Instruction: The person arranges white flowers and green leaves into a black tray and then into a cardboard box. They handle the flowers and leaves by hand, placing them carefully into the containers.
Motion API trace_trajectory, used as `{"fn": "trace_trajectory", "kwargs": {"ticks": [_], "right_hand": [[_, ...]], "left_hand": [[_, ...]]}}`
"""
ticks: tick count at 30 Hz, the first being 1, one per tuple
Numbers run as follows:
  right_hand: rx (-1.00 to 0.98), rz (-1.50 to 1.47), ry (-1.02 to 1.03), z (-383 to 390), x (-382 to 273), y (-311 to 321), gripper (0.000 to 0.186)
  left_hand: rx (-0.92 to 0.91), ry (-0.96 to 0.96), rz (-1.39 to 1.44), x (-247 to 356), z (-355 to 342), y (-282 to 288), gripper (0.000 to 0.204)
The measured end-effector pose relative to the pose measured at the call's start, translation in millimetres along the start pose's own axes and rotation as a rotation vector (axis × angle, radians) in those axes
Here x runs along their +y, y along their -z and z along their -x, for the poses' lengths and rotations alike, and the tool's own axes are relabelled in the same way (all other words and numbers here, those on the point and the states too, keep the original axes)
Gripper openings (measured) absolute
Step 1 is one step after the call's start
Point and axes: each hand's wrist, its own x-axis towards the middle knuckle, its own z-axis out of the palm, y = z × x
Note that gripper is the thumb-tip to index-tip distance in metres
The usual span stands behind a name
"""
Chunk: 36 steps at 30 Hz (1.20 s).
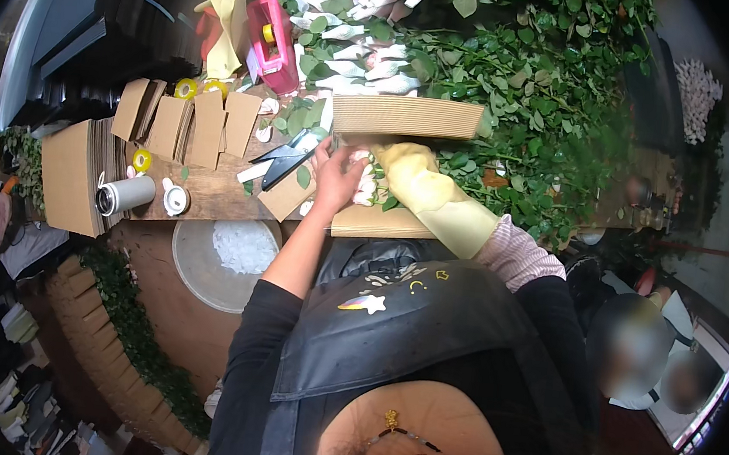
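A small bunch of pale pink roses point(365, 185) lies on corrugated cardboard at the table's near edge, between my hands. My bare left hand point(335, 172) is closed on the blossoms from the left, its thumb across them. In a yellow rubber glove, my right hand point(409, 177) is curled just right of the blossoms; its fingertips and whatever is in them are hidden. Beyond both hands rises a ribbed cardboard flap point(406, 117), slightly blurred. The near part of the cardboard sheet point(382, 223) rests against my black apron point(408, 319).
Leafy rose stems point(535, 95) cover the table's right side, with white-wrapped bunches point(367, 61) behind. To the left are black-handled scissors point(288, 159), cardboard pieces point(207, 129), a pink tape dispenser point(272, 43), a white thermos point(126, 196) and its cup point(176, 201). A round tub point(194, 268) stands below.
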Motion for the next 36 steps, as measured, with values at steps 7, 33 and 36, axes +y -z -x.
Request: {"fn": "trace_trajectory", "kwargs": {"ticks": [7,33,36], "right_hand": [[-0.21,0.093,-0.069,2,-13,41,0.06],[-0.383,-0.393,0.034,-9,-3,-3,0.043],[-0.4,-0.45,0.037,-17,0,-16,0.042]], "left_hand": [[-0.03,0.027,-0.109,3,-3,2,0.037],[-0.269,0.135,0.349,-28,-7,34,0.055],[-0.392,0.165,0.328,-22,-14,47,0.054]]}}
